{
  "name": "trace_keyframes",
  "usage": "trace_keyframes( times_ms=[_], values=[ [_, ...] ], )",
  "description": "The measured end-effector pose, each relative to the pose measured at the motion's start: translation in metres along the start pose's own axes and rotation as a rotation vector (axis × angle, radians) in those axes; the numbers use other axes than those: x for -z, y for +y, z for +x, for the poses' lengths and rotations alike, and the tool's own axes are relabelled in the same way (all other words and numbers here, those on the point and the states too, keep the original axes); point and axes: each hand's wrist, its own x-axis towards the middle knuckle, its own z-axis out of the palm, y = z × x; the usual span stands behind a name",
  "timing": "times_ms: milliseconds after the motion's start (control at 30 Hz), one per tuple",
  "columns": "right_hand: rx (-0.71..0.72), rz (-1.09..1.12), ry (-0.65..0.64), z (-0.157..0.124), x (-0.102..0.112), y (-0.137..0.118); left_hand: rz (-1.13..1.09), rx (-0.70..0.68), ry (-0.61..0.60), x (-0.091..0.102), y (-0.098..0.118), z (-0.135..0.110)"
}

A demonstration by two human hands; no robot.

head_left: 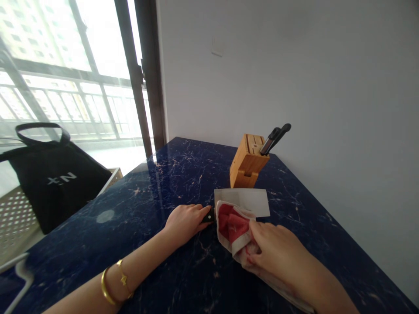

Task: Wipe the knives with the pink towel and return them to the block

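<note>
My left hand point(186, 222) is closed round the black handle of a cleaver point(257, 201), whose broad pale blade points to the right above the table. In my right hand point(278, 244) is a bunched red and white cloth point(234, 222), pinched between thumb and fingers. The cloth lies against the near lower part of the blade and hides it there. Just beyond the blade stands a wooden knife block point(248, 159) with a few black-handled tools point(275, 138) in its right-hand slots.
The dark blue marbled table point(183, 174) runs up to a white wall point(294, 78) at the back and right. On the left, a black bag point(62, 179) rests in a beige perforated basket point(16, 218) beside the glass door. A white curved bar point(24, 274) shows at lower left.
</note>
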Motion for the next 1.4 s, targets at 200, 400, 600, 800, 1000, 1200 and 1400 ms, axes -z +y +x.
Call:
trace_keyframes(
  times_ms=[200,400,600,800,1000,1200,1400],
  values=[
    [0.018,-0.094,-0.140,-0.009,-0.012,-0.009,0.003,-0.007,0.011,-0.002,-0.001,0.000],
    [-0.049,-0.118,-0.255,-0.006,-0.003,-0.024,0.008,-0.006,0.008,-0.001,-0.001,0.000],
    [-0.071,-0.187,-0.175,0.003,-0.006,-0.017,0.030,-0.023,0.016,0.000,0.000,0.000],
    [-0.074,-0.138,-0.143,0.005,-0.001,-0.005,0.028,-0.005,0.012,0.000,0.000,0.000],
    [-0.039,-0.081,0.030,0.005,-0.003,-0.021,0.025,-0.007,-0.002,0.001,0.003,0.001],
    [-0.091,-0.083,0.234,0.018,-0.015,-0.039,0.014,-0.008,-0.007,0.001,0.002,0.002],
    [-0.076,-0.027,0.392,0.026,-0.028,-0.056,-0.002,-0.025,0.004,0.003,0.001,0.000]
  ],
)
